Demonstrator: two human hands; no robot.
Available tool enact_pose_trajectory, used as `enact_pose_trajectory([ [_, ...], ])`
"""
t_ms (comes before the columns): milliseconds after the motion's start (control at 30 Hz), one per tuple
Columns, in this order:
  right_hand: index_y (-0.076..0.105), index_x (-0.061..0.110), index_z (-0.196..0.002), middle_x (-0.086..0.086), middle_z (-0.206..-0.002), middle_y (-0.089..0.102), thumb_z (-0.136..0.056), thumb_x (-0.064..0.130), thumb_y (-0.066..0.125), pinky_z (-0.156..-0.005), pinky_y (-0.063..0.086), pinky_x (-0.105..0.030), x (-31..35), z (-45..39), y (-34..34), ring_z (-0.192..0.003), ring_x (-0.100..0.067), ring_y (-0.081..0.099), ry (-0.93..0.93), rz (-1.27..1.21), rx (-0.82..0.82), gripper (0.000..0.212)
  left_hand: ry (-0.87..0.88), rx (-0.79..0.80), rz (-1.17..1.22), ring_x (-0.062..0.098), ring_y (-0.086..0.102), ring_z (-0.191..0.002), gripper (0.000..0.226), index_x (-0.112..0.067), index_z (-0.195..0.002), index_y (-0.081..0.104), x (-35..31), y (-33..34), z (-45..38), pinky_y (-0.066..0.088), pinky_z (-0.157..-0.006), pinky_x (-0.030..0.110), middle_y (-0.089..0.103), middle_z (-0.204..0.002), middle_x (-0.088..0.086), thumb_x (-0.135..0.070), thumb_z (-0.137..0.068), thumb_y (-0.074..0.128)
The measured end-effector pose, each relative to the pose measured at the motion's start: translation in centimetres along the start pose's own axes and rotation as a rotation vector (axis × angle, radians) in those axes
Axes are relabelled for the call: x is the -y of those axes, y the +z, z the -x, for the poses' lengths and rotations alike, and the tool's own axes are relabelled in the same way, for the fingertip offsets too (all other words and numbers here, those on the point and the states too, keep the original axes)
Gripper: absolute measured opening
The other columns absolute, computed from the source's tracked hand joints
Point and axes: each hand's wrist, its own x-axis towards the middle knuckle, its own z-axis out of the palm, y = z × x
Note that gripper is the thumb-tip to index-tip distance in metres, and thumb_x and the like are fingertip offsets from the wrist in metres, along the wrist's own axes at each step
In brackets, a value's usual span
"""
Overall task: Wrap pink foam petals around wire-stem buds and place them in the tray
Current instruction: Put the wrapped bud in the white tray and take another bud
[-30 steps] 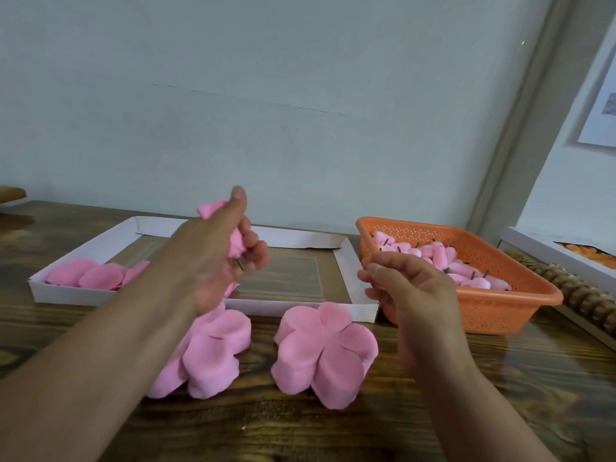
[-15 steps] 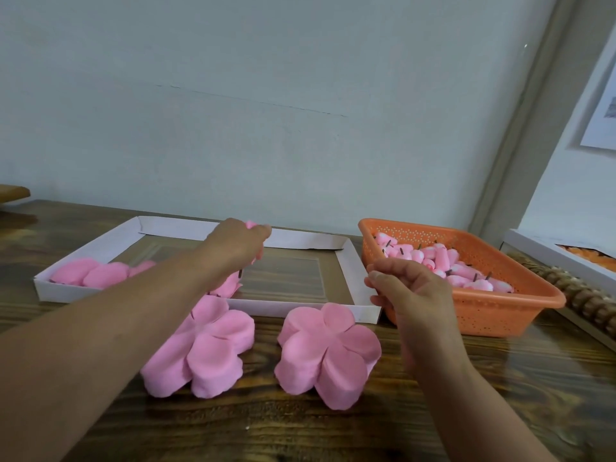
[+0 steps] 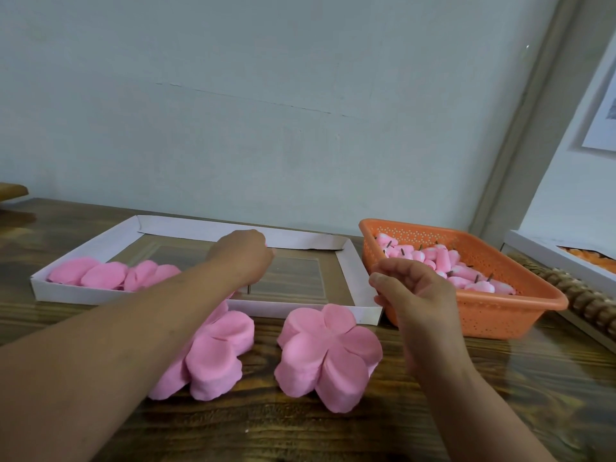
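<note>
So the left hand (image 3: 241,256) is reached out over the white tray (image 3: 353,275), knuckles toward the camera, fingers curled around a wrapped flower. You can barely see it, just a sliver of pink past the fingertips and the thin wire stem (image 3: 248,288) poking down below the fingers toward the tray floor. Can't tell if the stem touches the tray yet.

The right hand (image 3: 413,295) hangs in the air just right of the tray's near corner, fingers loosely curled, nothing in it. Right behind those fingers is the orange basket (image 3: 483,315), with a heap of pink buds (image 3: 443,265) inside, little dark stems sticking up.

Left of the left hand's fingers, at the far left end of the tray, a few finished flowers (image 3: 110,275) lie side by side. Nearer than both hands, on the wooden table (image 3: 333,431), sit two stacks of pink petals: one stack (image 3: 216,351) partly hidden under the left forearm, the other stack (image 3: 328,355) between the two wrists, just in front of the tray's near wall.
</note>
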Motion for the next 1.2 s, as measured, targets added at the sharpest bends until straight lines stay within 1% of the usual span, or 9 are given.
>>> enact_pose_trajectory([
  [100,0.068,0.015,-0.091,0.000,-0.084,0.071,-0.080,0.006,0.069,-0.069,0.050,-0.024,0.0,0.0,0.0,-0.074,-0.005,0.065,-0.002,0.002,0.000,0.015,0.034,0.058,-0.050,0.028,0.054,-0.081,0.035,-0.009,-0.071,0.048,0.0,0.3,-0.7,0.047,-0.081,0.034,0.055,-0.076,0.005,-0.026,-0.099,0.035],
  [200,0.068,0.017,-0.089,0.002,-0.082,0.071,-0.080,0.006,0.068,-0.069,0.051,-0.024,0.0,0.0,-0.1,-0.072,-0.003,0.064,-0.013,0.014,-0.001,0.014,0.058,0.120,-0.121,0.029,0.057,-0.088,0.023,-0.008,-0.094,0.057,0.0,0.3,-0.9,0.047,-0.078,0.033,0.058,-0.092,0.009,-0.018,-0.098,0.037],
  [267,0.068,0.017,-0.089,0.002,-0.081,0.071,-0.080,0.006,0.068,-0.069,0.052,-0.024,-0.1,-0.1,-0.1,-0.072,-0.003,0.064,-0.019,0.021,-0.002,0.014,0.040,0.148,-0.125,0.027,0.053,-0.087,0.013,-0.010,-0.081,0.050,-0.1,0.4,-0.8,0.044,-0.075,0.031,0.059,-0.098,0.011,-0.002,-0.089,0.043],
  [400,0.068,0.012,-0.093,-0.001,-0.084,0.071,-0.080,0.005,0.068,-0.067,0.051,-0.022,-0.3,-0.2,0.0,-0.071,-0.002,0.064,-0.024,0.032,0.006,0.015,0.021,0.124,-0.155,0.025,0.052,-0.076,0.023,-0.014,-0.067,0.046,0.4,1.0,-1.2,0.039,-0.067,0.028,0.051,-0.067,0.003,0.000,-0.085,0.043],
  [600,0.069,0.013,-0.092,-0.002,-0.082,0.071,-0.080,0.004,0.068,-0.067,0.049,-0.024,-0.6,-0.4,-0.1,-0.070,-0.004,0.063,-0.031,0.039,0.002,0.015,0.050,0.189,-0.269,0.022,0.051,-0.070,0.031,-0.015,-0.058,0.046,0.4,1.5,-1.6,0.035,-0.058,0.027,0.054,-0.060,0.001,-0.002,-0.086,0.043],
  [733,0.069,0.014,-0.092,-0.001,-0.082,0.071,-0.080,0.004,0.068,-0.066,0.049,-0.023,-0.7,-0.3,-0.1,-0.070,-0.002,0.063,-0.042,0.060,0.001,0.015,0.093,0.240,-0.364,0.023,0.048,-0.081,0.023,-0.016,-0.077,0.049,0.4,1.8,-1.4,0.035,-0.061,0.026,0.057,-0.089,0.003,0.003,-0.087,0.041],
  [800,0.069,0.013,-0.093,0.000,-0.082,0.071,-0.080,0.004,0.068,-0.066,0.050,-0.022,-0.7,-0.3,-0.1,-0.070,-0.001,0.064,-0.042,0.068,0.003,0.016,0.100,0.223,-0.347,0.024,0.045,-0.084,0.022,-0.018,-0.084,0.048,0.3,2.1,-1.3,0.036,-0.068,0.027,0.048,-0.089,0.003,0.001,-0.090,0.039],
  [1000,0.068,0.012,-0.096,0.000,-0.084,0.070,-0.080,0.005,0.068,-0.068,0.052,-0.024,-0.6,-0.3,-0.1,-0.072,-0.002,0.064,-0.035,0.094,0.005,0.017,0.002,0.185,-0.330,0.018,0.054,-0.064,0.042,-0.016,-0.051,0.055,0.3,2.4,-1.4,0.046,-0.071,0.027,0.057,-0.054,-0.004,-0.008,-0.092,0.048],
  [1200,0.069,0.014,-0.094,0.000,-0.084,0.071,-0.079,0.007,0.069,-0.070,0.053,-0.027,-0.8,-0.4,-0.1,-0.075,-0.007,0.065,-0.023,0.095,-0.006,0.016,0.022,0.234,-0.373,0.019,0.063,-0.079,0.021,-0.016,-0.080,0.072,0.3,2.1,-1.6,0.050,-0.074,0.029,0.055,-0.064,-0.005,-0.013,-0.092,0.055],
])
